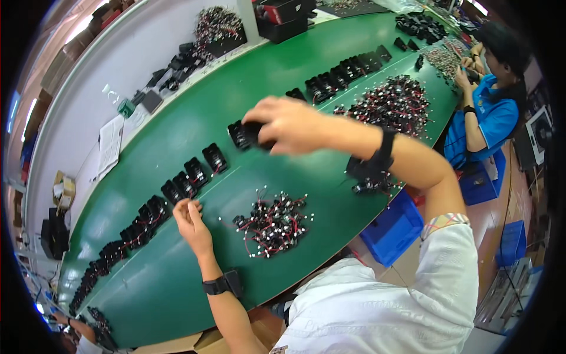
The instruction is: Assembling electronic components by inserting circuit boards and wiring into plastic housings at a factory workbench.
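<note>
My right hand (286, 127), slightly blurred, is closed around a black plastic housing (254, 134) above the middle of the green table. Just left of it stands another black housing (238, 135) in the long row. My left hand (193, 224) is at the near side of that row, its fingers curled together beside a black housing with a red wire (184, 184). Whatever those fingertips pinch is too small to make out. Between my arms lies a pile of small black parts with red and black wires and white connectors (274, 224).
Black housings (342, 75) continue along the green table (277, 65). A larger wired-parts pile (395, 106) lies at right. Beyond it, a co-worker in a blue shirt (492, 118) handles parts. A blue bin (394, 230) sits below the table edge; a plastic bottle (121, 103) lies on the back ledge.
</note>
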Available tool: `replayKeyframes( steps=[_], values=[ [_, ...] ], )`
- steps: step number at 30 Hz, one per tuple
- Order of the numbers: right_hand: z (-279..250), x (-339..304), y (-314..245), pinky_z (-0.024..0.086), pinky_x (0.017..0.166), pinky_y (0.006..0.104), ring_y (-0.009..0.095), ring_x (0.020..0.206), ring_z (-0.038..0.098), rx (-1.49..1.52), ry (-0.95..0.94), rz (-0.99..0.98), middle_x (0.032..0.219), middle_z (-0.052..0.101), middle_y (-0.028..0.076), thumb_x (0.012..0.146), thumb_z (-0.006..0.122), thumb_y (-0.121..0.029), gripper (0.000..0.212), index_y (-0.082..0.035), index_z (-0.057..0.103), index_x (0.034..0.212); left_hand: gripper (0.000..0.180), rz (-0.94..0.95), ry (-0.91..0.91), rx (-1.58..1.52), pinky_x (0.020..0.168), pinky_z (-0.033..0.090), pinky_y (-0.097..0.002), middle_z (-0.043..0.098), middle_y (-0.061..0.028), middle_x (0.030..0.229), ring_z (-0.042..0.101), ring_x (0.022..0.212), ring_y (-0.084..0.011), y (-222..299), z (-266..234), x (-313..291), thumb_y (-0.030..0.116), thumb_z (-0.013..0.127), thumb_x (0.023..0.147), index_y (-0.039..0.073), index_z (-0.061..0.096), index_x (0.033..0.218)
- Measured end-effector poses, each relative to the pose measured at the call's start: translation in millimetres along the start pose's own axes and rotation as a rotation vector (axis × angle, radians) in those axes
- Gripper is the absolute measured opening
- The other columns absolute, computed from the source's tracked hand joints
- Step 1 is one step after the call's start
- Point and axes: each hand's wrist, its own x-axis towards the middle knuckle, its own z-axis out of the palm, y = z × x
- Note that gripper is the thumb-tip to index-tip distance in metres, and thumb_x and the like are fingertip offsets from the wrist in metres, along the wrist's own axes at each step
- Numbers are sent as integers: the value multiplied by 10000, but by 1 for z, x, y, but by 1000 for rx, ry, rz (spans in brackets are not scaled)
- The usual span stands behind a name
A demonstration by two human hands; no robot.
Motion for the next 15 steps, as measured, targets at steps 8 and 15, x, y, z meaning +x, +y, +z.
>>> replayKeyframes(
  steps=[8, 15],
  values=[
    [-139, -135, 203, 478, 871, 396, 337, 1041, 543, -547, -166, 609, 1151, 592, 115, 631, 676, -158, 157, -62, 669, 755, 128, -3, -13, 71, 813, 446, -267, 575, -68, 920, 555, 856, -131, -18, 7, 2, 105, 493, 956, -8, 524, 1007],
    [-161, -239, 278, 503, 813, 390, 318, 981, 590, -672, -283, 992, 1105, 607, 103, 655, 627, -38, 95, -49, 653, 746, 88, -32, 1, 150, 773, 431, -253, 568, -60, 899, 530, 822, -124, -14, -1, -3, 78, 495, 939, -3, 529, 929]
  ],
)
